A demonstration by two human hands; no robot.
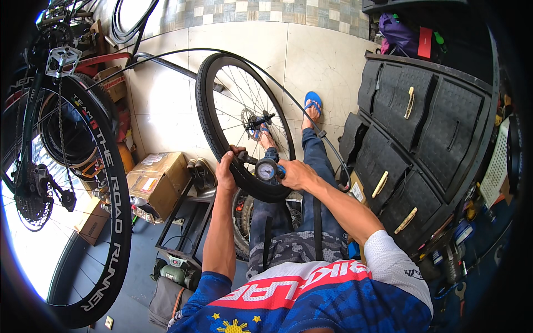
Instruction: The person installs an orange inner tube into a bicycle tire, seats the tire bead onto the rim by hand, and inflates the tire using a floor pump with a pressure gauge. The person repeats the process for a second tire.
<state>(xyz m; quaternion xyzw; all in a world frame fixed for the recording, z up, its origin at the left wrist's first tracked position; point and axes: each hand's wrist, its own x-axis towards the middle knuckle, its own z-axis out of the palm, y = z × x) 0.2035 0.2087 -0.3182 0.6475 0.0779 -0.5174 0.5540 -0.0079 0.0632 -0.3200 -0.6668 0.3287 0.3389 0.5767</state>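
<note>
A bicycle wheel (206, 105) with a black tyre, thin spokes and a rear cassette stands tilted before me, its near side by my thighs. My left hand (226, 171) is closed on the wheel's near left edge, thumb on the tyre and fingertips over the rim. A tyre inflator (266, 170) with a round dial gauge lies across the near rim, its black nozzle end reaching to the rim beside my left fingers. Around the inflator's blue handle my right hand (300, 175) is wrapped. Whether the nozzle sits on the valve cannot be made out.
A black air hose (277, 83) arcs over the wheel and down to my right. Black drawers (405, 139) with pale handles stand at right. On the left hangs a bicycle (105, 166); near it are a cardboard box (158, 183), shoes (201, 173) and a metal stand (189, 227).
</note>
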